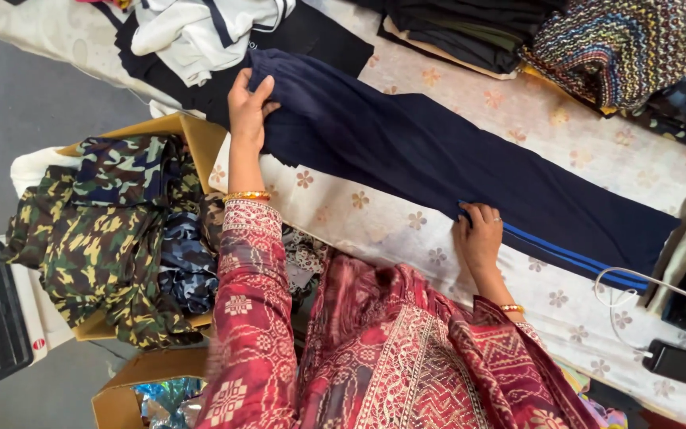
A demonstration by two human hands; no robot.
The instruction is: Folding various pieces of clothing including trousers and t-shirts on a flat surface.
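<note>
Your navy trousers [438,159] lie flat across the floral bedsheet [406,230], soft and long, blue-striped along the near edge. Your left hand [248,107] pinches the far-left waistband; your right hand [479,238] presses open-fingered on the near hem. Camouflage clothes [105,238] fill a cardboard box [192,135] left, partly hidden.

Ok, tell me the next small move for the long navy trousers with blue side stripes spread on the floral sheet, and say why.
Probably fold the waist end toward the cuffs. The navy trousers with blue side stripes lie flat and lengthwise on the floral sheet; the left hand grips the waist end, and the right hand presses the near edge mid-leg, which could anchor that fold.
</note>
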